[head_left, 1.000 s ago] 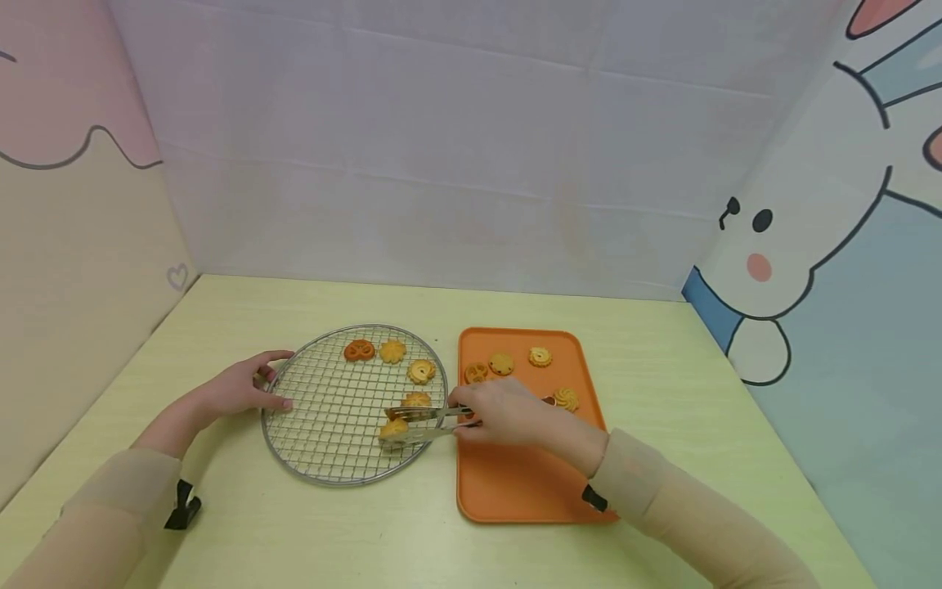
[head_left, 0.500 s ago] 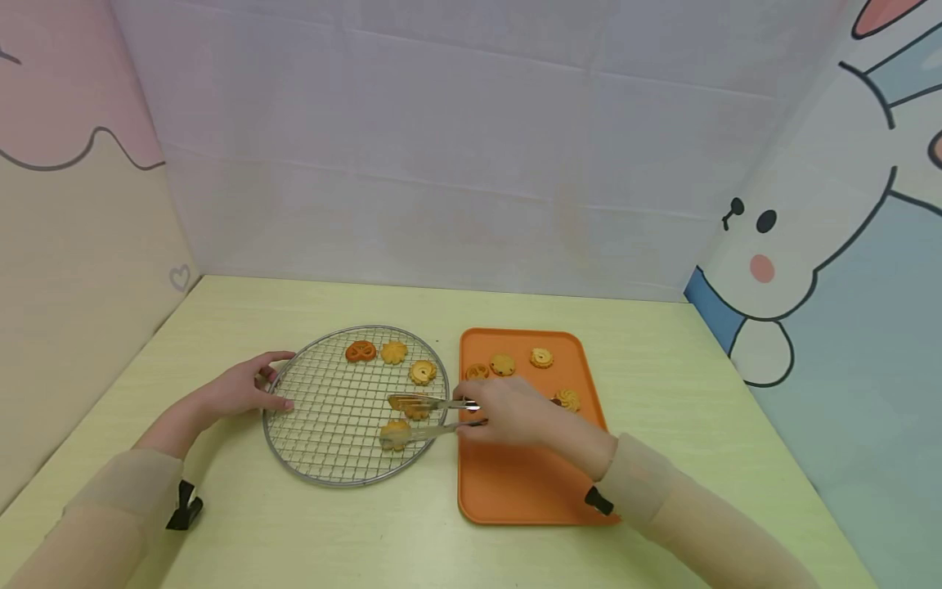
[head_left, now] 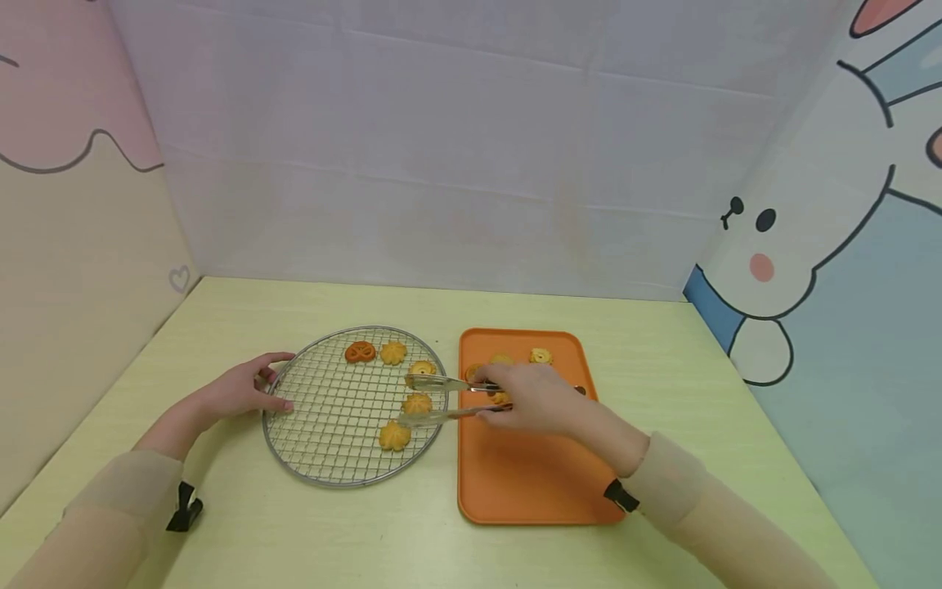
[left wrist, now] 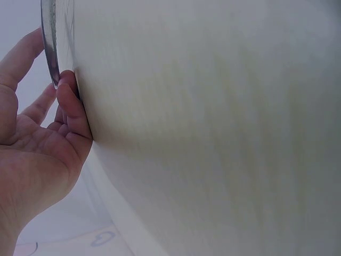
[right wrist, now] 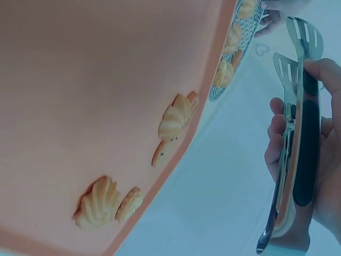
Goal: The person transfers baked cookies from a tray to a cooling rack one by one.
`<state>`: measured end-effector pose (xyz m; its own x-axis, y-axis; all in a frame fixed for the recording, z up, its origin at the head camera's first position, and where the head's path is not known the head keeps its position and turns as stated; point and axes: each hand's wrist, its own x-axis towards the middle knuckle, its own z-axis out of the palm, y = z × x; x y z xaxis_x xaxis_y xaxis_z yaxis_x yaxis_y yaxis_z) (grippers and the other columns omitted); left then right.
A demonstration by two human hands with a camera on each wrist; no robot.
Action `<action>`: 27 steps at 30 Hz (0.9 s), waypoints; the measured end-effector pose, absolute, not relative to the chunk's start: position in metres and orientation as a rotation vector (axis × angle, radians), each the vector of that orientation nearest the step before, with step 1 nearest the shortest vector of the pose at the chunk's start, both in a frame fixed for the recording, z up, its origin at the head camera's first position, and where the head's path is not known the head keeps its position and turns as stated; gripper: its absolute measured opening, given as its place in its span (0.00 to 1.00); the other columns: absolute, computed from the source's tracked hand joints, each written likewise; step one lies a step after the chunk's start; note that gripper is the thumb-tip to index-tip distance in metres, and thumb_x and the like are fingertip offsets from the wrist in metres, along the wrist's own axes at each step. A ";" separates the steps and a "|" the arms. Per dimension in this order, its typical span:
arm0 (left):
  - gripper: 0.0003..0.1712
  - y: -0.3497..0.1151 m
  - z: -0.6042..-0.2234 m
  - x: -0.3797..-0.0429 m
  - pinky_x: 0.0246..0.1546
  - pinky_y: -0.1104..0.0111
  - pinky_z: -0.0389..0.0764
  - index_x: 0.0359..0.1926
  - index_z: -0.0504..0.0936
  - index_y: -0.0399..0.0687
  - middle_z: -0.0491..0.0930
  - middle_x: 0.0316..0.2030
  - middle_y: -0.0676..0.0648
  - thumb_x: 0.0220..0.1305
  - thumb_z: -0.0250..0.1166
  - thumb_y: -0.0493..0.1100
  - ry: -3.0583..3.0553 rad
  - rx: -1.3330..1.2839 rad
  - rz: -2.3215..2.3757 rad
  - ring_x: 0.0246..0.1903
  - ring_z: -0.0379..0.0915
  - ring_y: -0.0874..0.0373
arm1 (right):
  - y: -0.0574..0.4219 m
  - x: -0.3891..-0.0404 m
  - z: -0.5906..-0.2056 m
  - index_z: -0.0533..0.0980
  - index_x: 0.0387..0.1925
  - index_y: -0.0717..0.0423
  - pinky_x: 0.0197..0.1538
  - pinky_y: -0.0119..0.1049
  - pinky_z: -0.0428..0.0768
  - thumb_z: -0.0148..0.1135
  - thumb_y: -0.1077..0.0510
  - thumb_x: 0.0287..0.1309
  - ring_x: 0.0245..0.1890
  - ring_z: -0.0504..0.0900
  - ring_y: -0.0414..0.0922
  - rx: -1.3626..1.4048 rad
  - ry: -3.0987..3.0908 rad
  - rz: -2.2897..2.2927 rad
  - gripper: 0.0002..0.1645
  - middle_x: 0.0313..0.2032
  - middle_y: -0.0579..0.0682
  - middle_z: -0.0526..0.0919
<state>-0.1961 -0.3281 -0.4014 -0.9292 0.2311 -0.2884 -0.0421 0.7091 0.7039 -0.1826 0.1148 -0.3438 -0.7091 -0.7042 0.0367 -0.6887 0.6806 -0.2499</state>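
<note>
In the head view my left hand (head_left: 243, 388) grips the left rim of a round wire cooling rack (head_left: 324, 409), thumb and fingers on either side of the metal edge. My right hand (head_left: 540, 398) holds metal tongs (head_left: 441, 383) by their black grips. The tongs' slotted tips are spread apart over the rack's right rim with nothing pinched. On the rack lie a brown pretzel (head_left: 361, 352), a ring-shaped cookie (head_left: 422, 368) partly covered by the tongs, and flower-shaped cookies, one of them (head_left: 395, 435) nearest the front. The right wrist view shows a swirled cookie (right wrist: 98, 205) on the tray.
An orange tray (head_left: 530, 483) lies right of the rack under my right hand, which hides part of it. It bears several cookies, including a ring-shaped one (head_left: 540, 356) at the back. A white wall (head_left: 441, 204) stands behind the pale table (head_left: 412, 532).
The tongs have opened and drawn back up and to the right from the two lower flower-shaped cookies, which lie on the rack. My left hand has stayed at the rim.
</note>
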 end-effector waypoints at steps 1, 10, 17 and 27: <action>0.55 -0.328 -0.401 -0.196 0.31 0.68 0.64 0.70 0.52 0.38 0.63 0.44 0.39 0.48 0.74 0.50 2.557 0.146 1.071 0.34 0.60 0.53 | 0.117 -0.183 -0.343 0.74 0.51 0.46 0.26 0.28 0.71 0.62 0.42 0.55 0.27 0.75 0.33 -1.176 2.823 -0.397 0.24 0.41 0.40 0.81; 0.55 -0.328 -0.400 -0.195 0.28 0.70 0.64 0.70 0.52 0.38 0.62 0.43 0.39 0.49 0.74 0.49 2.542 0.141 1.095 0.31 0.59 0.55 | 0.142 -0.187 -0.338 0.73 0.53 0.45 0.25 0.27 0.70 0.63 0.44 0.55 0.29 0.77 0.34 -1.186 2.892 -0.411 0.24 0.45 0.40 0.81; 0.55 -0.329 -0.402 -0.196 0.29 0.69 0.64 0.70 0.52 0.38 0.62 0.43 0.39 0.49 0.74 0.49 2.547 0.148 1.093 0.33 0.59 0.54 | 0.164 -0.189 -0.334 0.73 0.52 0.47 0.27 0.29 0.71 0.64 0.45 0.56 0.31 0.79 0.37 -1.180 2.954 -0.387 0.23 0.45 0.42 0.81; 0.55 -0.330 -0.404 -0.197 0.29 0.68 0.64 0.70 0.52 0.38 0.63 0.43 0.39 0.49 0.74 0.49 2.553 0.153 1.091 0.34 0.60 0.53 | 0.199 -0.188 -0.333 0.73 0.52 0.49 0.26 0.28 0.69 0.65 0.47 0.56 0.24 0.69 0.32 -1.115 2.969 -0.441 0.24 0.48 0.44 0.81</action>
